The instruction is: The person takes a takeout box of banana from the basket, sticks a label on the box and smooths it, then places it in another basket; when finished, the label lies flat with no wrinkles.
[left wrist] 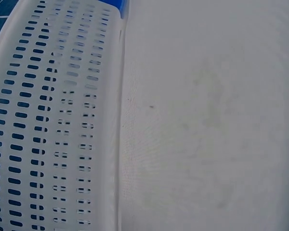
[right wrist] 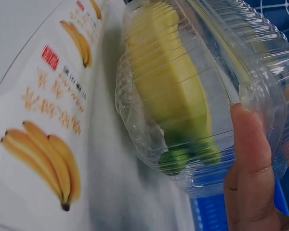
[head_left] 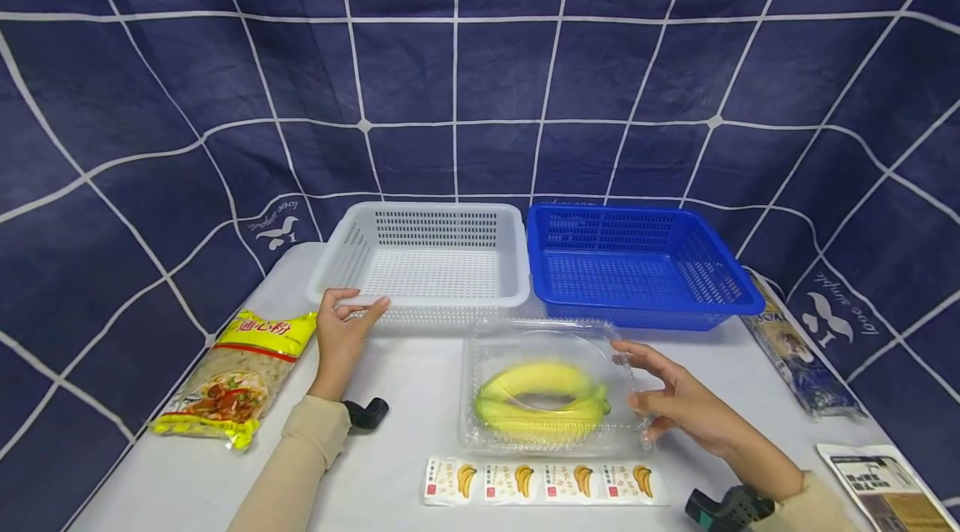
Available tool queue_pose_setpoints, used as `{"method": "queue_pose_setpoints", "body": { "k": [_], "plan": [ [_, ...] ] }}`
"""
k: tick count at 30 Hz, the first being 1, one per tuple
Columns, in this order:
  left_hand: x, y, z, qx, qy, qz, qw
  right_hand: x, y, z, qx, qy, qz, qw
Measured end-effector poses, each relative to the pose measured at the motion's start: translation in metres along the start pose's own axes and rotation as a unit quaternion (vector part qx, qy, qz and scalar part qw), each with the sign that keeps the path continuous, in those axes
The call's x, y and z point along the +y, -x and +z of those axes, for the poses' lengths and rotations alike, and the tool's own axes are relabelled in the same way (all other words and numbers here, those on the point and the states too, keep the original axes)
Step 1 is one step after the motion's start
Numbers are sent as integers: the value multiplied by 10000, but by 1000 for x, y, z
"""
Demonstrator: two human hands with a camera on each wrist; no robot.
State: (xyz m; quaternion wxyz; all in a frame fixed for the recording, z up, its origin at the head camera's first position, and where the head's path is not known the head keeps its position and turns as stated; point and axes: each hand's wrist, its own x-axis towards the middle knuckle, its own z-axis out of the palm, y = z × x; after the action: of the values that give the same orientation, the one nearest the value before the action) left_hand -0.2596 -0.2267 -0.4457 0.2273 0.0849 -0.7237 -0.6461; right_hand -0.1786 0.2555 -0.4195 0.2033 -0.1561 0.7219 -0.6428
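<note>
My left hand (head_left: 343,344) grips the near-left rim of a white plastic basket (head_left: 442,313), its thumb along the rim. In the left wrist view the slotted wall of that basket (left wrist: 106,144) fills the left side, and most of the hand is out of sight. With my right hand (head_left: 686,403) I hold a clear plastic clamshell box (head_left: 468,399) by its right edge, thumb on one side and fingers on the other. Greenish-yellow bananas (head_left: 543,373) lie inside it, slightly blurred. The right wrist view shows the thumb (right wrist: 253,159) against the box wall.
A strip of banana-printed labels (head_left: 543,482) lies in front of the box. A blue basket (head_left: 637,311) stands beside the white one. A yellow-topped pasta bag (head_left: 236,378) lies at left. On the right are a dark food packet (head_left: 802,357) and a white-edged packet (head_left: 885,486).
</note>
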Motion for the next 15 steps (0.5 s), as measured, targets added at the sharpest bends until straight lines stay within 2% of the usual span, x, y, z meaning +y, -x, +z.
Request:
{"method": "queue_pose_setpoints", "body": {
  "k": [6,15],
  "plan": [
    [0,-1,0,9,-150,-88,9998,8,-6,-7,-16,-54,-6,10000],
    [0,-2,1,-51,-177,-45,9998,6,-16,-12,-5,2,-65,10000]
  ]
}}
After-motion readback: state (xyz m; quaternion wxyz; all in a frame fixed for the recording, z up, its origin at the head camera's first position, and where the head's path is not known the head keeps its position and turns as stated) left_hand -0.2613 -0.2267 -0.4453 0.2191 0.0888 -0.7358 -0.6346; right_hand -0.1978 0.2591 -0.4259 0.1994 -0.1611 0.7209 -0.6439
